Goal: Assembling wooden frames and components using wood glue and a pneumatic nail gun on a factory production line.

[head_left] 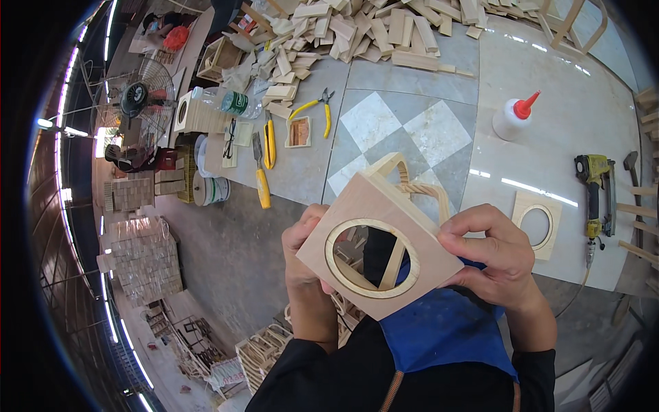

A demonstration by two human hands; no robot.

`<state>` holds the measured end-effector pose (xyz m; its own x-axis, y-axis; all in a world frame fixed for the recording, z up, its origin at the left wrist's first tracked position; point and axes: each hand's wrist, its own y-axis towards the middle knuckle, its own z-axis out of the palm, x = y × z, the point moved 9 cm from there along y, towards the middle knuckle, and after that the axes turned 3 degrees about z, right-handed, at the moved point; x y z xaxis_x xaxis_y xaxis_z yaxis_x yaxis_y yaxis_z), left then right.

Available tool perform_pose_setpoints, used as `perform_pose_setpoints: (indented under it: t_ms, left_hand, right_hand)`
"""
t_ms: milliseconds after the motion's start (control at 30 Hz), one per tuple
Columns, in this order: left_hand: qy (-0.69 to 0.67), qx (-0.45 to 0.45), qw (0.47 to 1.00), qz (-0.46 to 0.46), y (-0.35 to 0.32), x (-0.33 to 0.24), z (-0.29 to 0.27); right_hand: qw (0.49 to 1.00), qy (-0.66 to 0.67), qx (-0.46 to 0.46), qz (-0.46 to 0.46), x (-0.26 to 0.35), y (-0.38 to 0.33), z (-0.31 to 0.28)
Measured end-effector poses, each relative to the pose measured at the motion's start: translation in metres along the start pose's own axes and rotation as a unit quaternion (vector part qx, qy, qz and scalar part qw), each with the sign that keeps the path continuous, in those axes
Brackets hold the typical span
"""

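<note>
Between my two hands is a pale wooden box frame with a round, rimmed hole through its square face and a curved wooden piece on its far side. My left hand grips its left corner, with the fingers partly hidden behind the wood. At the right corner, my right hand pinches the edge between thumb and fingers. The frame is tilted above the near edge of the table, in front of my blue apron. A flat wooden panel with a round hole lies on the table to the right of my right hand.
Wood pieces are heaped at the table's far side. A white glue bottle with a red nozzle and a yellow-green nail gun are on the right. Yellow-handled pliers, a chisel and a plastic bottle lie left. A fan stands beyond.
</note>
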<state>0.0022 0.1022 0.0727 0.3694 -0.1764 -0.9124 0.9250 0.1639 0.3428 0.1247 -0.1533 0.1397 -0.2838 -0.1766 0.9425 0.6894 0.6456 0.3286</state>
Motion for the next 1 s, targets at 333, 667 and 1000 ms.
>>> perform_pose_setpoints:
  t_ms: [333,667,1000]
  left_hand:
    - [0.027,-0.067,0.996,-0.061,0.006,-0.008,0.007]
    - [0.013,-0.124,0.991,-0.053,0.016,-0.009,0.017]
    - [-0.009,-0.127,0.985,-0.117,0.004,-0.003,0.003]
  right_hand:
    - [1.000,0.015,-0.015,0.020,-0.004,-0.008,-0.008]
    - [0.997,0.074,-0.026,0.015,-0.014,-0.011,-0.004]
    - [0.999,0.034,-0.018,-0.004,0.000,-0.010,-0.006]
